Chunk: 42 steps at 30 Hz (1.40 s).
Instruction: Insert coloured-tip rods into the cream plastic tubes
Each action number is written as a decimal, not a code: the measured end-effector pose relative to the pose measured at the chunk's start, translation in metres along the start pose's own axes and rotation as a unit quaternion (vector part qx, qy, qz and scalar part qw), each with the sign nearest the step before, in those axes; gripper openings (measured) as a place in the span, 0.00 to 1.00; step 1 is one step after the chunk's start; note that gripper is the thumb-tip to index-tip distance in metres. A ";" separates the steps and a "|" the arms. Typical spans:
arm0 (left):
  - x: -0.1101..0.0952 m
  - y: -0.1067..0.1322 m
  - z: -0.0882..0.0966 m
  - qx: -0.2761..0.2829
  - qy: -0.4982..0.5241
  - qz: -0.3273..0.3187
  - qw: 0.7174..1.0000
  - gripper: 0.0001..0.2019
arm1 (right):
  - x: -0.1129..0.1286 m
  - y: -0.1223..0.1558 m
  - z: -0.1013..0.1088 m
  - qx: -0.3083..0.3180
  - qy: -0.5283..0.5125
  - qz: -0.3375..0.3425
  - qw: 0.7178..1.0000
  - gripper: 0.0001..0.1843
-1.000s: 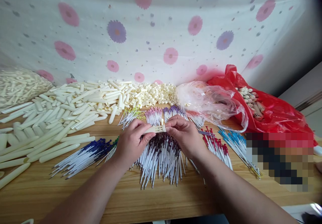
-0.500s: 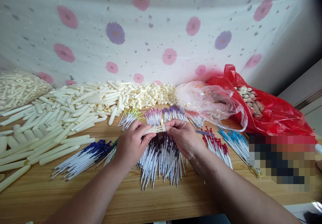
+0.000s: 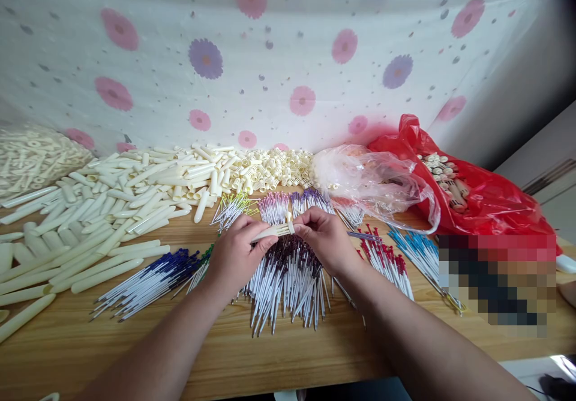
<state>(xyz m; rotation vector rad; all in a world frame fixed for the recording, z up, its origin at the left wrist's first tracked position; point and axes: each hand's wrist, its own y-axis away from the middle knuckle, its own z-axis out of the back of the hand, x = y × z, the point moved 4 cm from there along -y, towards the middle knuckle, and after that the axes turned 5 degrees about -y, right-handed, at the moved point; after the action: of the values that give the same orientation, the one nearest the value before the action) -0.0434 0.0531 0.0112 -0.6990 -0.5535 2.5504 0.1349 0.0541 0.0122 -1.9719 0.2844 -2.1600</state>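
Observation:
Over the middle of the table, my left hand (image 3: 238, 251) is closed around a cream pen barrel (image 3: 269, 231), which lies nearly level. My right hand (image 3: 324, 238) pinches the slotted end of that barrel between thumb and fingers. A small cream knob (image 3: 288, 216) stands up at this end. Just below both hands lies a thick fan of white pen refills with dark tops (image 3: 288, 287). A purple-ended refill (image 3: 365, 236) shows beside my right hand; whether it is held or lying down I cannot tell.
Blue-topped refills (image 3: 153, 284) lie left, red-topped (image 3: 390, 263) and light-blue-topped ones (image 3: 416, 254) right. Cream pen tubes (image 3: 130, 203) and small slotted parts (image 3: 270, 170) are heaped behind. A clear plastic bag (image 3: 373, 176) and a red bag (image 3: 486, 197) stand at the back right.
The right fingers have shifted slightly on the slotted end of the barrel. Both hands keep their hold, and the view has moved a little.

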 end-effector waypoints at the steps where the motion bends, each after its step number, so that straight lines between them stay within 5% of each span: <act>1: 0.002 0.000 -0.001 0.006 0.015 0.007 1.000 0.10 | 0.001 0.000 0.000 0.004 0.025 0.020 0.999 0.05; 11: 0.003 -0.005 -0.004 0.097 0.166 0.038 0.981 0.15 | 0.017 0.001 -0.001 0.047 0.122 0.205 0.970 0.08; 24: 0.005 -0.001 -0.002 0.045 0.042 0.026 0.998 0.12 | 0.007 -0.002 0.001 0.063 0.108 0.019 0.992 0.05; 28: 0.004 0.000 -0.001 0.030 0.011 0.015 0.999 0.12 | 0.000 -0.002 -0.002 0.072 -0.025 -0.067 0.995 0.07; 35: 0.004 0.002 0.000 0.013 -0.020 0.019 1.000 0.11 | -0.014 0.001 -0.011 0.047 -0.244 -0.177 0.952 0.13; 38: 0.005 0.000 -0.001 0.013 0.013 0.028 0.999 0.12 | -0.011 -0.001 -0.010 0.049 -0.196 -0.120 0.972 0.10; 42: 0.006 -0.004 -0.003 0.079 0.126 0.048 0.988 0.14 | 0.007 -0.002 -0.003 0.066 0.006 0.072 0.995 0.05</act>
<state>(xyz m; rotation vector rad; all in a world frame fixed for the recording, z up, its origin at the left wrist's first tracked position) -0.0454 0.0603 0.0079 -0.9930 -0.2363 2.5059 0.1314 0.0536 0.0193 -1.8108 0.2689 -2.0453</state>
